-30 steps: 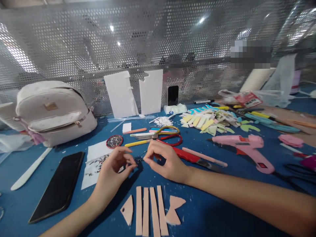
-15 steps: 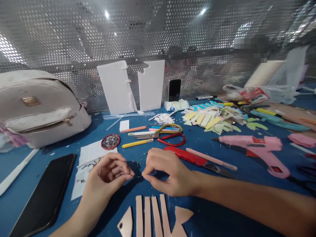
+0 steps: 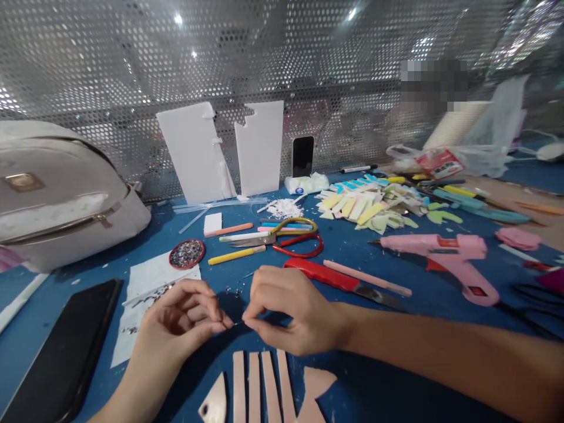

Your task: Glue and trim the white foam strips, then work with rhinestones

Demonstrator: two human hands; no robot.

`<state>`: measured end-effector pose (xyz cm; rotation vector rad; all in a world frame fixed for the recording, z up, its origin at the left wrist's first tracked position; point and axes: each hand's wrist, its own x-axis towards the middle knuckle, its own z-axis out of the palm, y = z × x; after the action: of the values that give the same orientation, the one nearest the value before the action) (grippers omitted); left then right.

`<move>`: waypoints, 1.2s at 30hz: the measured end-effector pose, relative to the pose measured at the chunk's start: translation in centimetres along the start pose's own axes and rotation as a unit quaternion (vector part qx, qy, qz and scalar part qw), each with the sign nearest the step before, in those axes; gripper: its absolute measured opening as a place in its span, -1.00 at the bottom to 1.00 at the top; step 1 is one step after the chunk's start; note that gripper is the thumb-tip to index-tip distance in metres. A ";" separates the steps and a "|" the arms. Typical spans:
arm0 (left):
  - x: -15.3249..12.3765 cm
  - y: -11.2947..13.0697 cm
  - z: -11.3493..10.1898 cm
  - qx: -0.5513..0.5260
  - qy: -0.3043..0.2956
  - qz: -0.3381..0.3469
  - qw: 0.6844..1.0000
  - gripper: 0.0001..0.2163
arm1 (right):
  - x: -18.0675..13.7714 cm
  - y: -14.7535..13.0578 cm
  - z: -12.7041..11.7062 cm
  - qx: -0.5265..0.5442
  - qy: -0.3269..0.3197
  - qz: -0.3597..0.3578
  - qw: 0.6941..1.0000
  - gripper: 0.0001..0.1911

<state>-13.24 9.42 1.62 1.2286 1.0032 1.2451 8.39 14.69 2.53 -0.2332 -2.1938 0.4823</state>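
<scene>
My left hand [image 3: 187, 317] pinches one end of a thin, pale strand [image 3: 238, 323], with thumb and fingertips together. A short way to the right, my right hand [image 3: 293, 311] pinches the same strand, so only a small length shows between them. Whether it is thread or wire I cannot tell. Just beyond the fingers lie a few loose tiny beads [image 3: 238, 292]. Nearer me are pale pink flat strips [image 3: 238, 382], a pointed piece with a hole [image 3: 214, 400] and a tail-shaped piece [image 3: 318, 383]. More small beads [image 3: 154, 294] rest on white paper [image 3: 126, 346] beside my left hand.
A round red dish of beads [image 3: 187, 254], scissors [image 3: 299, 245], a red-handled cutter [image 3: 324, 274] and several markers [image 3: 237, 255] lie ahead. On the right is a pink glue gun [image 3: 445, 252]. A black phone [image 3: 66, 352] and white backpack [image 3: 66, 205] are at left.
The view has turned slightly, so the table things appear shifted left. Both hands keep their pinch on the strand, and the gap between their fingertips looks a little narrower.
</scene>
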 end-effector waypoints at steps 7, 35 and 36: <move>0.1 -0.4 -0.7 0.011 -0.037 0.018 0.999 -0.71 | 0.0 -0.1 0.0 -0.001 0.009 0.000 1.000 -0.86; 0.1 -0.5 -0.7 0.016 -0.023 0.005 1.000 -0.70 | 0.0 0.0 0.0 -0.006 -0.002 0.002 1.000 -0.87; 0.1 -0.5 -0.7 0.016 -0.025 0.006 1.000 -0.70 | 0.0 0.0 0.0 -0.004 0.002 0.001 1.000 -0.87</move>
<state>-13.86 9.65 1.03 1.2851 0.9834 1.2061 8.41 14.66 2.50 -0.2396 -2.1926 0.4729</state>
